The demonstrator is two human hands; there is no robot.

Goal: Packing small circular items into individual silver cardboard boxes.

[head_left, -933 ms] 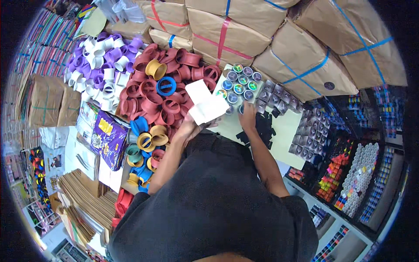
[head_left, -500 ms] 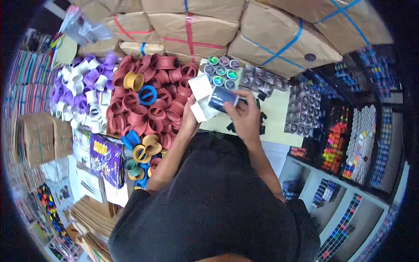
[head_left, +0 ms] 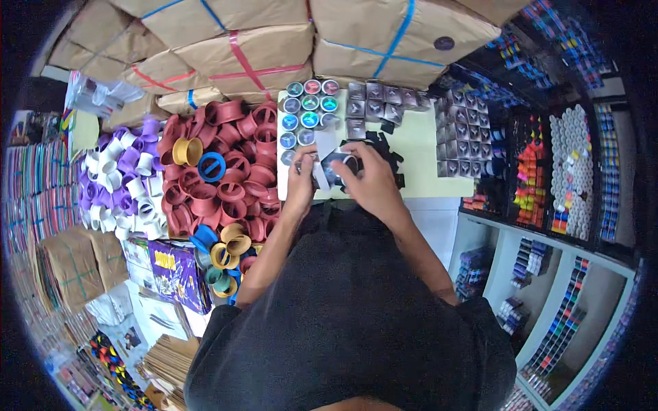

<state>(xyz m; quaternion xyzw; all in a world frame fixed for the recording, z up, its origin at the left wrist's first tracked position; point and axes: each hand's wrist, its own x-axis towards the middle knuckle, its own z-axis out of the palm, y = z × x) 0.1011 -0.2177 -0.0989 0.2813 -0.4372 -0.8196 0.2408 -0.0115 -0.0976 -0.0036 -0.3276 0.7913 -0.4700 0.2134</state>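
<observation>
My left hand (head_left: 300, 183) is closed on a small open carton (head_left: 322, 175), white inside, with a pale flap (head_left: 327, 140) standing up. Between the two hands, at the carton's mouth, is a dark cylindrical container (head_left: 336, 171) with a rounded end. The fingers of my right hand (head_left: 373, 179) are closed round it. Whether it is partly inside the carton I cannot tell. Just beyond the hands stand several round jars (head_left: 310, 102) with shiny coloured tops, in rows. Small black pieces (head_left: 385, 147) lie in a heap behind my right hand.
Grey-black boxes (head_left: 374, 109) stand in rows behind, with more boxes (head_left: 463, 151) stacked on the right of the pale board (head_left: 418, 147). Left is a pile of red plastic spools (head_left: 240, 164), then white and purple ones (head_left: 123, 164). Brown paper-wrapped bundles (head_left: 253, 48) line the back.
My right hand has brought the dark container closer to the carton, and the hands are nearer each other. The view has shifted, so the surroundings sit differently.
</observation>
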